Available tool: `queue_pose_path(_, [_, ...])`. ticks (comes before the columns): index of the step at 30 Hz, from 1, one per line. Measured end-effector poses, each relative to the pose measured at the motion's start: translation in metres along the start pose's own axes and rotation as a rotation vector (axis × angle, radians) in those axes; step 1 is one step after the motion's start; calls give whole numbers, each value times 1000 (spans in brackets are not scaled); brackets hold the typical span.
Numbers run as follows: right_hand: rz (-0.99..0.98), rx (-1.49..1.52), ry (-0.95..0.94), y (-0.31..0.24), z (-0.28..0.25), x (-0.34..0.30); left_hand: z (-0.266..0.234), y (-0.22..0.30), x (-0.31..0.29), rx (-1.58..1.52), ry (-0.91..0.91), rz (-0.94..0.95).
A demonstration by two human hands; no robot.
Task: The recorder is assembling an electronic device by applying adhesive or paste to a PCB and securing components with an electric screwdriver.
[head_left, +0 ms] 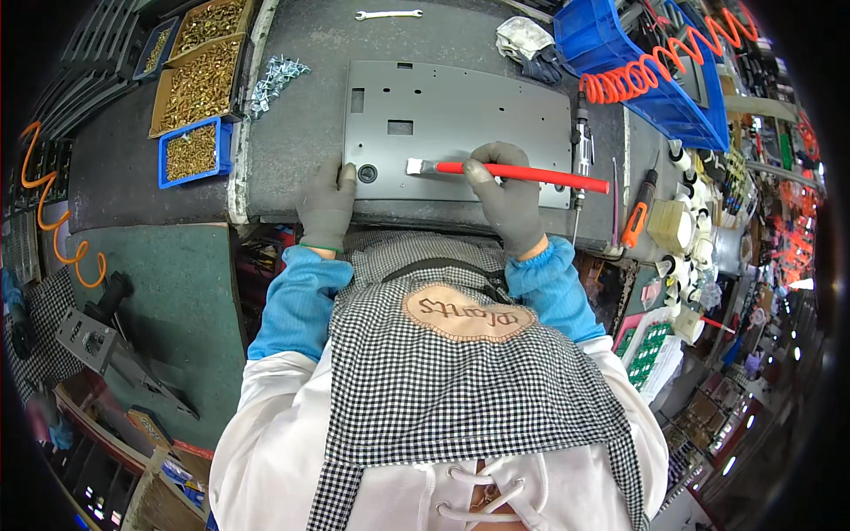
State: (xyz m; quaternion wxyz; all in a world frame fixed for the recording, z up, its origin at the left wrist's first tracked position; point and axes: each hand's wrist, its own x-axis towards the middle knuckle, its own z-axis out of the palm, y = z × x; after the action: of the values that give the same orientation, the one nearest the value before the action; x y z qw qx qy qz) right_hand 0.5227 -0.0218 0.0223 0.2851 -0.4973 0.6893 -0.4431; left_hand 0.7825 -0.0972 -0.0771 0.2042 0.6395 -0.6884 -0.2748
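Right hand [511, 202] is pinching a red-handled brush [549, 176], thumb against the handle and fingers curled round it, grey glove on. Clock's centered on the grey panel [478, 111] lying flat on the table [288, 164] right in front of me, 12 pointing away. So that hand's at 5 o'clock, with the pale bristles over the panel toward 8 and the handle's end poking out past the panel's edge at 4. Can't tell if the bristles touch the surface. Left hand [327, 208], also in a grey glove, sits at 8 o'clock, thumb and fingers close together at the panel's corner, near a dark-ringed round hole [367, 173]. Can't see if any fingers are hooked underneath, so not sure whether it's gripping.

Other stuff around me: wrench [390, 14] at 11, white cloth [522, 39] at 1, blue bin [587, 37] between 2 and 3 with a red coiled hose [604, 87] in front of it. At 3 there's a slim driver [582, 149] just beside the panel, and an orange-handled tool [634, 225] further out at 4. Silvery screws [276, 83] are piled between 9 and 10, cardboard boxes [160, 103] of brassy fasteners past them, plus a blue tray [225, 149] of similar bits at 9.
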Motion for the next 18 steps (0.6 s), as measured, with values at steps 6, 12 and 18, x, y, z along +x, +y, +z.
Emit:
queue_pose_path(6, [-174, -167, -42, -10, 9, 10, 1, 1, 0, -5, -1, 15])
queue_pose_path(12, [-225, -343, -30, -4, -8, 15, -2, 2, 1, -3, -33, -3])
queue_pose_path(18, [-179, -395, 21, -6, -17, 11, -3, 5, 1, 10, -17, -4])
